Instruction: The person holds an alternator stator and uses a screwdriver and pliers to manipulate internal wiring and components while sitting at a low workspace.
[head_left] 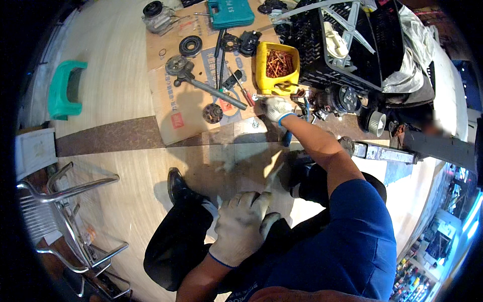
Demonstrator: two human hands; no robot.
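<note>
My right hand (277, 109), in a white knit glove with a blue cuff, reaches to the cardboard's right edge, just below a yellow plastic container (261, 75) of copper-coloured bolts. Its fingers look closed by a small silvery piece I cannot make out. Left of it lie a red-handled screwdriver (247, 95) and a long grey metal bar tool with a round head (216, 91). Blue-handled tools (287, 138) lie just below and beside this hand. My left hand (239, 226), gloved too, hangs over my bent knee, fingers loosely bent, thumb apart, nothing visible in it.
Cardboard (176, 118) on the floor bears a black ring-shaped pulley (190, 46), a round dark part (213, 114) and a teal tool case (230, 14). A black crate (347, 75) and a compressor-like part (342, 99) stand right. A green stool (63, 90) and metal chair (75, 194) stand left.
</note>
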